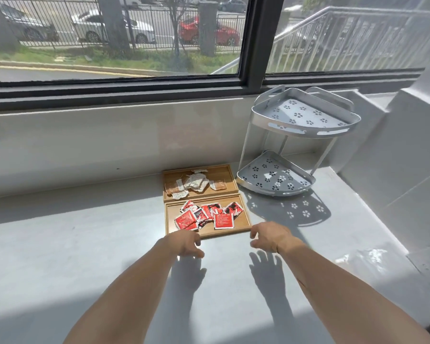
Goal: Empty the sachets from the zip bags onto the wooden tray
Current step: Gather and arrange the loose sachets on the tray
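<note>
Two wooden trays lie end to end on the pale counter. The near tray (243, 217) holds several red sachets (205, 216). The far tray (230, 177) holds several white and brownish sachets (196, 183). My left hand (185, 243) hovers just in front of the near tray's front edge, fingers loosely apart and empty. My right hand (268, 235) hangs at the tray's front right corner, also empty with fingers apart. A clear zip bag (368, 256) lies flat on the counter at the right.
A white two-tier corner rack (305, 131) with flower cut-outs stands right of the trays. A low wall under the window runs behind the trays. The counter (85, 244) ends at a white tiled wall on the right.
</note>
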The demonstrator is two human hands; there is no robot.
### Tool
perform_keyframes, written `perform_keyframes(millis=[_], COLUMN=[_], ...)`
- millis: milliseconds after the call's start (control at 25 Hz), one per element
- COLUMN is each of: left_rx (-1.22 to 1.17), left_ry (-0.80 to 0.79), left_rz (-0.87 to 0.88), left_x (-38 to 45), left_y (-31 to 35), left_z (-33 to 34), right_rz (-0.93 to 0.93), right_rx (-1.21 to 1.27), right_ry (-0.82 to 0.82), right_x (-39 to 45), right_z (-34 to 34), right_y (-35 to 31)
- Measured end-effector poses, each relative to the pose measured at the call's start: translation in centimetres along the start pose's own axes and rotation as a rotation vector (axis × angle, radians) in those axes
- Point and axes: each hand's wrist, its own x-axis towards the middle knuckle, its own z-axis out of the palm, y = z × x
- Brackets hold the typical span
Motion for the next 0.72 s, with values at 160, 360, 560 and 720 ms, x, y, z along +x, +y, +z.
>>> perform_keyframes(millis=[160,360,560,720], left_rx=[0.089,0.174,0.249,0.289], left_ry=[0.029,0.030,0.000,-0.041], left_rz=[0.044,0.107,0.185,0.252], left_x=[0.1,1.3,2.9,4.9], left_y=[3.9,10.5,18.8,26.0], left_z=[0.3,1.0,2.7,4.2], right_rz=[0.070,0.157,0.279,0.372], right_rx=[0.076,0.176,0.248,0.269], right_ry=[-0.020,-0.013,-0.005,-0.015], right_x=[-2.8,-6.2,-10.4,-13.4], right_z=[0.3,1.7,4.1,6.6], right_y=[4.5,12.4,22.1,29.7])
